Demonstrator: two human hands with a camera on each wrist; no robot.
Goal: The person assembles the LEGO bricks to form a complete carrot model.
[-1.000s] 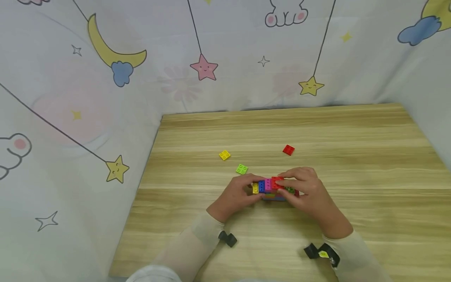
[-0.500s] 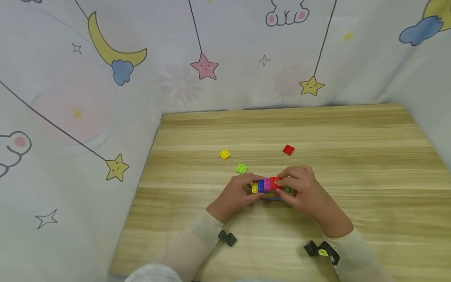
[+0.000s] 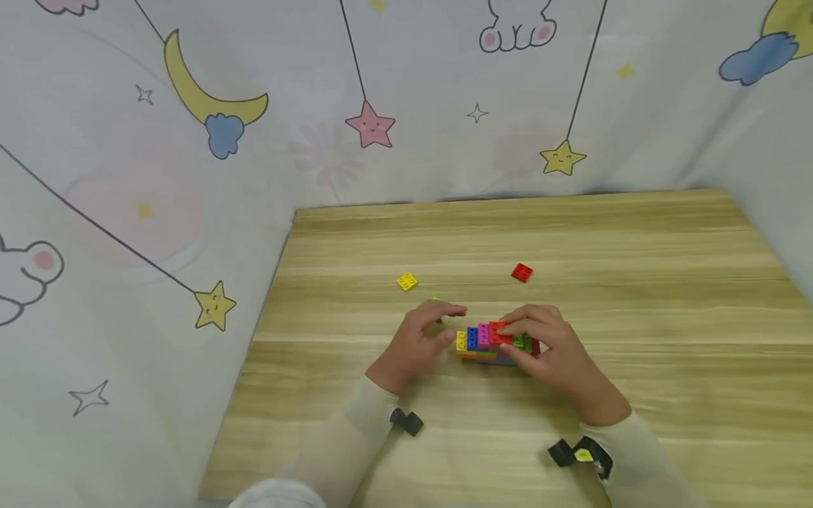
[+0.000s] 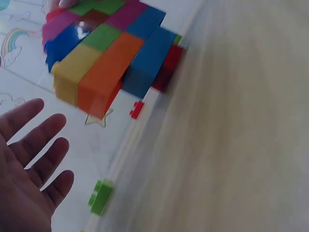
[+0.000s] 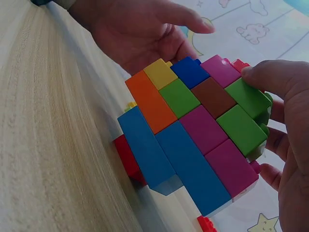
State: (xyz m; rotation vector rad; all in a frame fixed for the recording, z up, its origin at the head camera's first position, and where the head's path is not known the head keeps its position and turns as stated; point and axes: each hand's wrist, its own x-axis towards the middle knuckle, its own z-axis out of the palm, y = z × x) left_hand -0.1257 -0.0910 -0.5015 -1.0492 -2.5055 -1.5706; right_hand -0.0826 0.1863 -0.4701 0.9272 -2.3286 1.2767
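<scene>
A stacked build of toy building bricks (image 5: pixel 188 125) stands on the table in front of me, its layers blue, orange, green, magenta and brown. A red brick (image 3: pixel 499 332) tops it, beside pink, blue and yellow ones. My right hand (image 3: pixel 559 353) holds the build at its right end, thumb on the near face and fingers behind, near the red brick. Just left of the build, my left hand (image 3: pixel 413 346) is apart from it, fingers spread and nothing in them. A bright green brick (image 4: pixel 101 197) lies beyond the left hand, mostly hidden by it in the head view.
Farther back on the wooden table (image 3: pixel 667 296) lie a loose yellow brick (image 3: pixel 407 281) and a loose red brick (image 3: pixel 522 272). A white cloth (image 3: pixel 432 70) printed with stars and moons hangs behind the table and along its sides.
The left hand has let go of the build's left end and moved a little left, now overlapping the green brick. The right hand keeps its hold on the build.
</scene>
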